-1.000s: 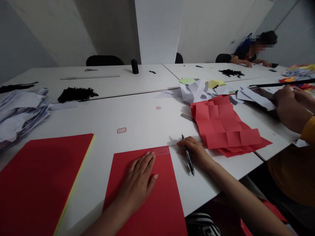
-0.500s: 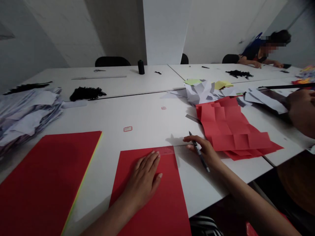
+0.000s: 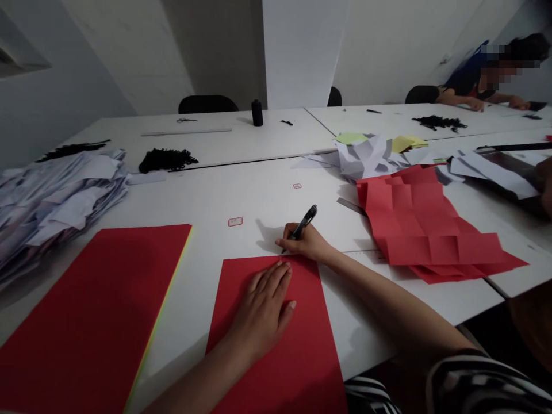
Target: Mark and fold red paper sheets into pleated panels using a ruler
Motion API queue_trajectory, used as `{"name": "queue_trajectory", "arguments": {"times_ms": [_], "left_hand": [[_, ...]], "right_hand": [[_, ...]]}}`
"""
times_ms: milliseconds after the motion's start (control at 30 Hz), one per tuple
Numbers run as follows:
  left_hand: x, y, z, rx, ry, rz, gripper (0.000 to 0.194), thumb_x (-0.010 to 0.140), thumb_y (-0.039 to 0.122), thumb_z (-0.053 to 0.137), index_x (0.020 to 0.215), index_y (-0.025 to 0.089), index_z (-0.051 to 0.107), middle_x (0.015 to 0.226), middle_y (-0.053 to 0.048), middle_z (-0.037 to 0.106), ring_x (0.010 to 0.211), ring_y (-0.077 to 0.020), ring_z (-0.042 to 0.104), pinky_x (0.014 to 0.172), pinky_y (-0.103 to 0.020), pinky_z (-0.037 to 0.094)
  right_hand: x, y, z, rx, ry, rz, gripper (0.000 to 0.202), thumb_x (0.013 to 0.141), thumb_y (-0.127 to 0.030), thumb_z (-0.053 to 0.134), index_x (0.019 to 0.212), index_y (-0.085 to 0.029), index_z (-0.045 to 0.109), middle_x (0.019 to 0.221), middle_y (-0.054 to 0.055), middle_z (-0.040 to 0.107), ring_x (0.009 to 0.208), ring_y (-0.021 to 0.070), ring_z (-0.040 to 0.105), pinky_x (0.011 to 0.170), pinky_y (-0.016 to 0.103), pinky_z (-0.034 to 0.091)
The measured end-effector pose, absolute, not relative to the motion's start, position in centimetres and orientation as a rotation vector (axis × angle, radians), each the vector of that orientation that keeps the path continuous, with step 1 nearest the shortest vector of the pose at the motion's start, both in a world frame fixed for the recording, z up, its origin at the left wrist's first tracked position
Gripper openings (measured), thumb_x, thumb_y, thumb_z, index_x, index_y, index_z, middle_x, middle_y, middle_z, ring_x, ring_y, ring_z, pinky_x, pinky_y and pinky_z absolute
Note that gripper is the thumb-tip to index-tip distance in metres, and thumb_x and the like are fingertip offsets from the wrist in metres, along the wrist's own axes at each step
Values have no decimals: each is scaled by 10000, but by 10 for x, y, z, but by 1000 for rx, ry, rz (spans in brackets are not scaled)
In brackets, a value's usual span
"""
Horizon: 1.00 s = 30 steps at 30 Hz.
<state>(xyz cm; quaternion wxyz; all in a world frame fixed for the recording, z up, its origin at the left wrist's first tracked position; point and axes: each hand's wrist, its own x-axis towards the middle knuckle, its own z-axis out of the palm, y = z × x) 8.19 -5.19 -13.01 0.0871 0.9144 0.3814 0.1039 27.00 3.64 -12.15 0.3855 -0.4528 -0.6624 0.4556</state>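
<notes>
Pinching a pen (image 3: pixel 309 217), R hand (image 3: pixel 309 241) is at top edge of red sheet (image 3: pixel 302 351), bottom ctr. of frame; L hand (image 3: pixel 268 307) rests on it, fingers together, thumb apart. Poss. risk: L hand slips, sheet skews, pen strays.

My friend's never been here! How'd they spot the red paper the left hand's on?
On the white table, look between the yellow-edged red stack on the left and the creased red sheets on the right. The red paper lies there, under the left hand. It's smooth, with no folds or yellow edge showing.
</notes>
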Motion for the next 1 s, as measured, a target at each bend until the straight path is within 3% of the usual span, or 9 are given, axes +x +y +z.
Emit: {"name": "queue_trajectory", "arguments": {"times_ms": [200, 1000], "left_hand": [[83, -52, -129, 2710, 1133, 328, 526, 934, 299, 370, 1435, 192, 252, 1478, -75, 325, 1349, -238, 285, 1101, -434, 227], [85, -52, -128, 2727, 1138, 292, 509, 928, 290, 370, 1412, 157, 291, 1478, -85, 324, 1348, -234, 287, 1096, -433, 240]], "right_hand": [[271, 33, -124, -1184, -1747, 1060, 254, 778, -347, 613, 638, -186, 474, 553, -54, 459, 529, 87, 392, 485, 221, 290], [270, 32, -130, -1173, -1768, 1050, 251, 780, -334, 612, 636, -189, 466, 552, -52, 458, 529, 88, 391, 494, 229, 297]]}}
